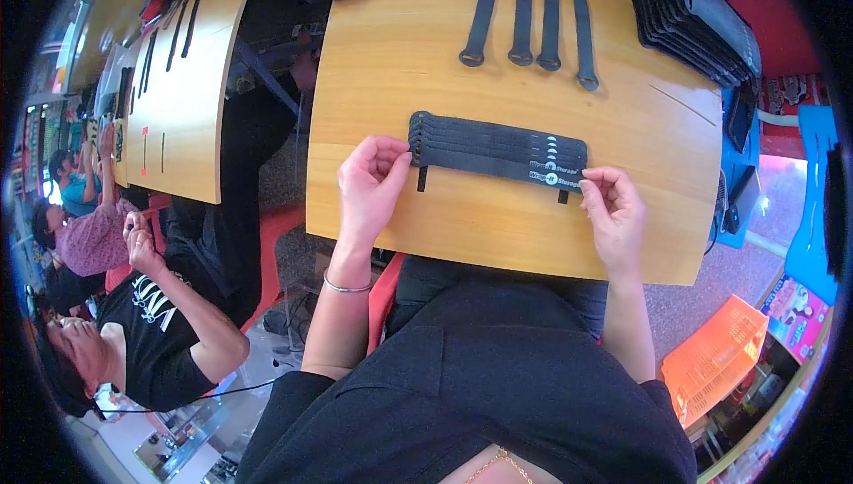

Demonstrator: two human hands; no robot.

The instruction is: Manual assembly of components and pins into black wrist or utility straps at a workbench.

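Fingers of left hand and right hand: pinching opposite ends of black strap stack, seemingly to keep its overlapping layers aligned. Location: wooden table, between the two hands.

The wooden table bears black straps, some stacked.

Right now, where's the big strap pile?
Head view, upper right: the big strap pile is at the far right of the wooden table, right of four spaced straps, beyond the right hand.
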